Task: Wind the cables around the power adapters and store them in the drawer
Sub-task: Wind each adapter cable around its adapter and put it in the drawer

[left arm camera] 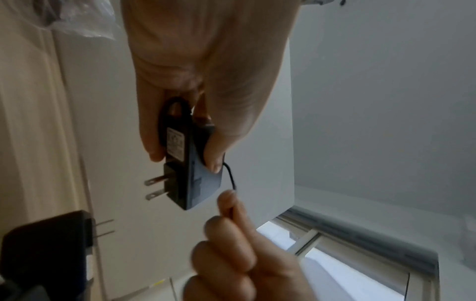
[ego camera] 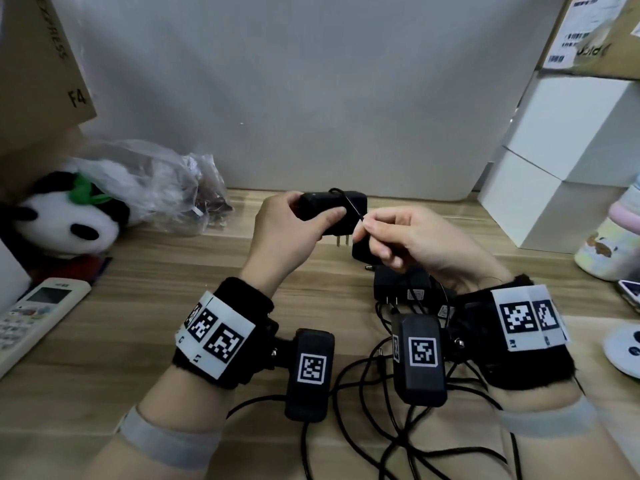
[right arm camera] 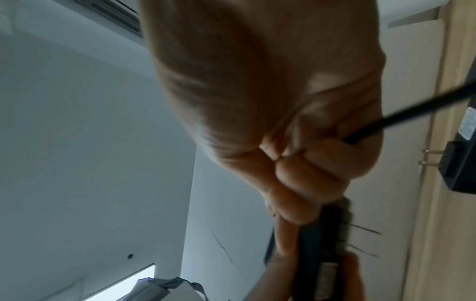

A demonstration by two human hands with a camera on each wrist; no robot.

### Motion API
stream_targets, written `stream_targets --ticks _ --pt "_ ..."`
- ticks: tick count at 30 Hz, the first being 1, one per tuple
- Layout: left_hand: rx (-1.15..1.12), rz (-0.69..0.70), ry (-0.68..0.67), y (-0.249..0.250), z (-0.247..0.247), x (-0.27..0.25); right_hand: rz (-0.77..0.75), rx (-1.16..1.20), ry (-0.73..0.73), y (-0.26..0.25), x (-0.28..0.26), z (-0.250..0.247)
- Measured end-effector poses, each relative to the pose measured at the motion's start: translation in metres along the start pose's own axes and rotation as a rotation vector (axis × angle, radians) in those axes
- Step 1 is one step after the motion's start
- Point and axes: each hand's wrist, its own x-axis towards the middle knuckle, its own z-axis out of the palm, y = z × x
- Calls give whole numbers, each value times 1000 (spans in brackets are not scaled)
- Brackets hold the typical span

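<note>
My left hand (ego camera: 298, 220) grips a black power adapter (ego camera: 330, 211) above the wooden desk (ego camera: 173, 306), thumb on its near face, two prongs pointing down. In the left wrist view the same adapter (left arm camera: 190, 163) shows its label and prongs. Its thin black cable (ego camera: 349, 202) runs over the adapter's top to my right hand (ego camera: 388, 237), which pinches it just right of the adapter. The cable (right arm camera: 412, 120) passes through that curled fist in the right wrist view. More black adapters (ego camera: 401, 289) lie below the hands with tangled cables (ego camera: 381, 410). No drawer is in view.
A panda plush (ego camera: 65, 220) and a clear plastic bag (ego camera: 156, 188) sit at the left, a white remote (ego camera: 34, 317) near the left edge. White boxes (ego camera: 561, 188) stack at the right, with a pastel bottle (ego camera: 613, 244) beside them. A grey wall stands behind.
</note>
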Motion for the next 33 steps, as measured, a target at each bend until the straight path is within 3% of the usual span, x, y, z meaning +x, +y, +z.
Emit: stream_targets --ticks 6,17,21,28,30,33 --pt "-552 -284 -63 12 -4 -3 82 35 -105 7 -1 2" --pt "-661 -358 -198 15 0 -3 132 72 -119 13 -1 -6" --pt "-540 -355 -317 16 -4 -4 142 89 -58 17 2 -10" --pt "-172 -161 -686 17 -16 -11 136 137 147 13 3 -12" --pt "-30 -105 -666 17 -14 -13 105 174 174 10 4 -12" --pt "27 -46 -510 10 -5 -12 51 137 148 6 4 -13"
